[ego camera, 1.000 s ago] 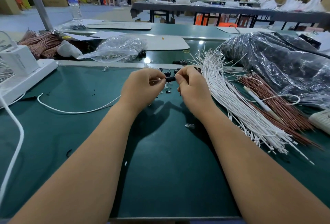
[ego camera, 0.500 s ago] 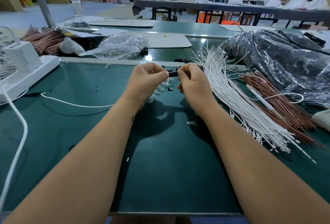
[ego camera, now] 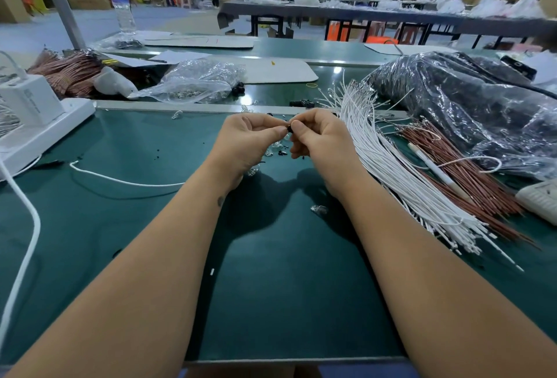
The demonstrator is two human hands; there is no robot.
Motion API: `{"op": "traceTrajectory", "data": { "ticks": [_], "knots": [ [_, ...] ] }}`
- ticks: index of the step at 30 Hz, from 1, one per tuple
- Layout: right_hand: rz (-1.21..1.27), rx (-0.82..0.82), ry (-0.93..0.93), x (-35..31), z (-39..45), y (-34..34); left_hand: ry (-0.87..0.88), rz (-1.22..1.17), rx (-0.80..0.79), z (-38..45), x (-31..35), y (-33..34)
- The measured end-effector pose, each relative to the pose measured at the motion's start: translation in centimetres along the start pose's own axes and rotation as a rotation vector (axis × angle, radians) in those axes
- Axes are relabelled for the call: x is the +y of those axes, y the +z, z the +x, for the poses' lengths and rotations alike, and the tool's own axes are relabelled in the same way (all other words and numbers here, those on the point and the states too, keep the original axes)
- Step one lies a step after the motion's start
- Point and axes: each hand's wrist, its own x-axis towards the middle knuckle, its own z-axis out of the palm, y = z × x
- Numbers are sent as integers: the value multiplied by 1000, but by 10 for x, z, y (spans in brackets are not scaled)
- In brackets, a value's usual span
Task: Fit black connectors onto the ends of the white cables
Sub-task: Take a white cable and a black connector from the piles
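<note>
head view looks down on two forearms meeting over a green mat (ego camera: 286, 272), where the left hand (ego camera: 247, 142) and the right hand (ego camera: 319, 145) come together fingertip to fingertip. between them sits a small black connector (ego camera: 290, 129), pinched by the right thumb and forefinger, while the left hand's curled fingers pinch toward it from the other side; a white cable (ego camera: 126, 181) trails from under the left wrist across the mat, so that hand most likely holds its end, though the end itself is hidden. judging from this, the step in hand is seating the connector on that cable end, and the next move calls for a straight, firm push with the two parts kept in line, then probably a reach for a fresh lead. supply lies near: a fanned bundle of white cables (ego camera: 391, 166) just beside the right hand, brown wires (ego camera: 470, 172) beyond it, a few loose black connectors (ego camera: 301, 103) at the mat's far edge, and small clear bits scattered under the hands. a white power strip (ego camera: 45, 133) sits at left, a dark plastic bag (ego camera: 470, 109) at right, a clear bag (ego camera: 196, 82) behind. beyond the bench is a wide workshop with long tables, shelving, stacked cartons and a few people standing far off.
</note>
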Motion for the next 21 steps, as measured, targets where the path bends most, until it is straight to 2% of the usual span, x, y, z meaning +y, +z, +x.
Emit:
{"op": "traceTrajectory", "data": {
  "ticks": [3, 4, 7, 9, 11, 14, 16, 18, 21],
  "knots": [
    [2, -1, 21, -3, 0, -4, 17, 52, 22, 0, 0, 3],
    [-107, -8, -9, -5, 0, -7, 25, 80, 29, 0, -1, 4],
    [-689, -6, -162, -13, 2, -24, 54, 156, 44, 1, -7, 5],
    [-851, 94, -171, -20, 6, -42, 85, 187, 72, 1, -10, 4],
    [-950, 248, -88, -22, 11, -67, 110, 219, 95, 1, -12, 3],
    [-1162, 429, 151, -12, 10, -111, 114, 240, 98, 2, -14, 3],
    [-1315, 464, 378, -5, 5, -130, 108, 250, 98, 2, -15, 3],
    [-1359, 465, 552, 0, 1, -137, 108, 265, 101, 2, -15, 3],
    [-1295, 508, 578, 2, 1, -140, 103, 269, 105, 1, -15, 3]
  ]
}}
